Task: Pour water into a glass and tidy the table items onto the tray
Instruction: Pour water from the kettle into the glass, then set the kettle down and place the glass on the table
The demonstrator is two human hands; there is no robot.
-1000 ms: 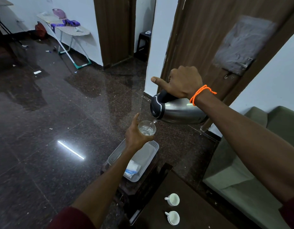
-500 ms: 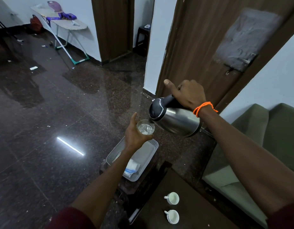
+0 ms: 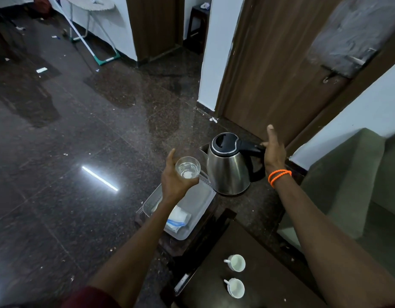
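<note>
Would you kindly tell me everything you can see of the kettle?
The kettle looks like brushed steel, wider at the base, with a black lid ringed in silver, a black looped handle and a short spout. It is upright, lid closed, just beyond the far end of the tray, spout toward the glass. The right hand grips the handle's top, thumb raised. Whether its base rests on anything is unclear.

A green sofa (image 3: 347, 185) sits beside a wooden door (image 3: 270, 74), an ironing board (image 3: 96, 2) across the dark floor (image 3: 58, 152).
</note>
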